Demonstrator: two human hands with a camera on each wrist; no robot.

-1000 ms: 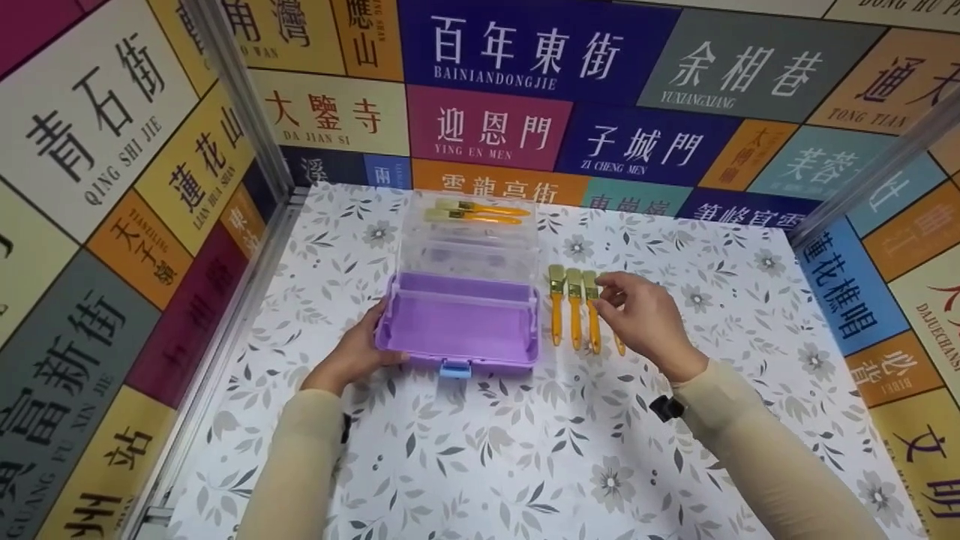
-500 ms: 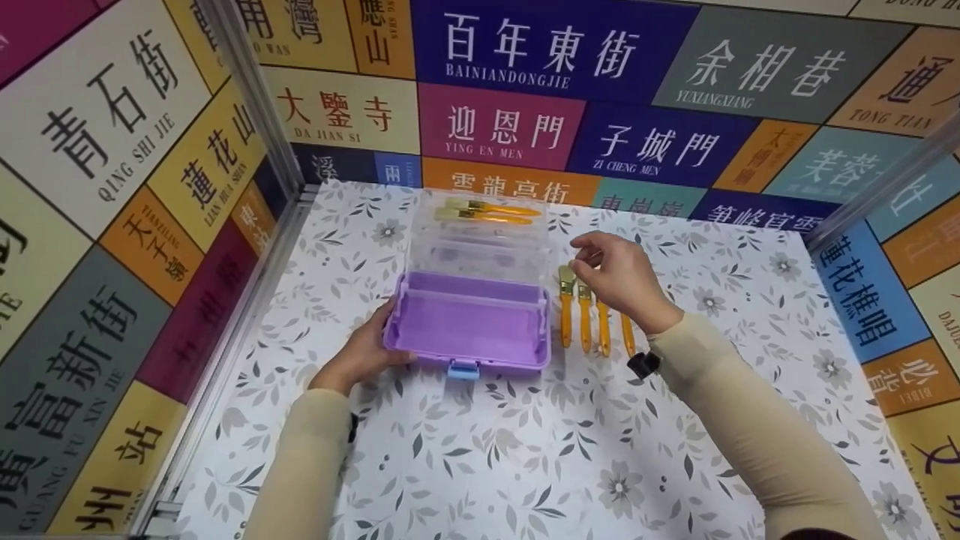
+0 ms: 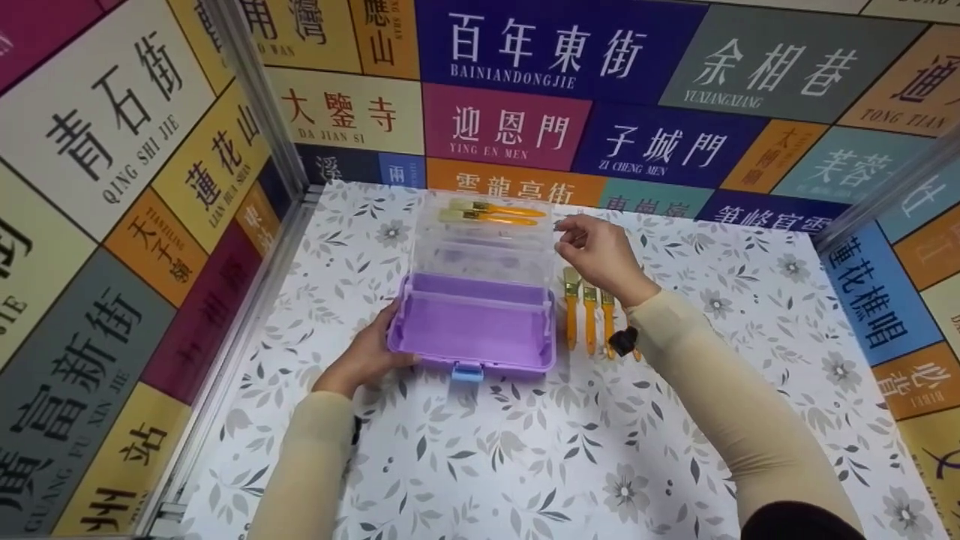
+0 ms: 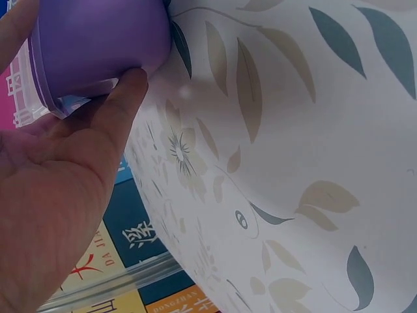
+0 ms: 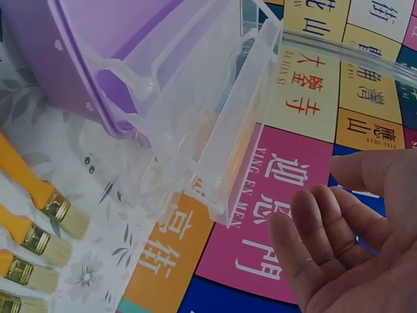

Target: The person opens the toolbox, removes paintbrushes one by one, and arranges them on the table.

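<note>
A purple toolbox (image 3: 472,326) with a blue latch (image 3: 467,372) lies open, its clear lid and tray (image 3: 484,251) swung back. My left hand (image 3: 371,352) grips its left end, thumb at the front corner; in the left wrist view, fingers reach around the purple wall (image 4: 98,39). Two paintbrushes (image 3: 504,220) with yellow handles lie across the clear lid's far part. Beside the lid's right edge is my right hand (image 3: 600,251), fingers loosely bent and holding nothing in the right wrist view. Several more paintbrushes (image 3: 589,322) lie in a row right of the toolbox, partly under the right wrist.
A white leaf-patterned cloth (image 3: 487,465) covers the table. Colourful panels with street names (image 3: 517,127) wall the back and both sides, with metal frame posts (image 3: 270,112) at the corners.
My right hand has moved from the row of paintbrushes up and left to the lid's right edge. The left hand keeps its grip; the view has shifted slightly.
</note>
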